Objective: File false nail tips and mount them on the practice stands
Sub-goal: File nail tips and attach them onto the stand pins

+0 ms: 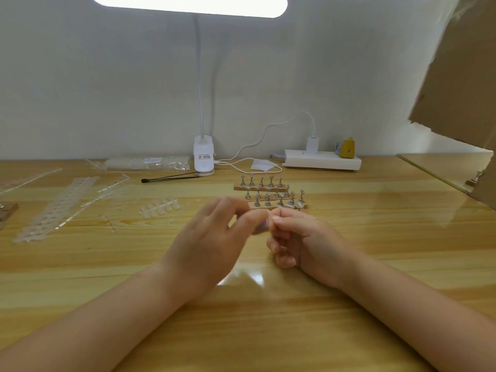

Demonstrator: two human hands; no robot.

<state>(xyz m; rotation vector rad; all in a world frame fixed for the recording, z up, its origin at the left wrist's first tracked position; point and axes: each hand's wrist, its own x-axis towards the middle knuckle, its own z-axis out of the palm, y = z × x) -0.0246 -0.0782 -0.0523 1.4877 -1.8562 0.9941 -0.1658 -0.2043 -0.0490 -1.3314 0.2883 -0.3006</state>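
A person's two bare hands meet above a glossy, honey-coloured wooden table (pixel 349 264), the right hand (pixel 303 237) pinching a small translucent nail tip (pixel 269 214) between thumb and forefinger, its other fingers curled toward the palm. The left hand (pixel 214 237) is blurred; its thumb and forefinger appear to close on the same tip, though the grip cannot be told for certain. Just beyond the hands stand the practice stands (pixel 271 193): small silvery metal pegs with flared heads, set in three rows on narrow wooden strips, five pegs on the farthest strip. To the left lie a short cluster of pale plastic nail tips (pixel 159 206), a long white perforated strip (pixel 57 208) and clear plastic sprues (pixel 104 193). Against the white wall sit a clip-on lamp (pixel 204 157) with a bent white neck, a white power strip (pixel 322 159) and a clear bag of tips (pixel 146 162). A thin black stick (pixel 171 178) lies beside the lamp base.
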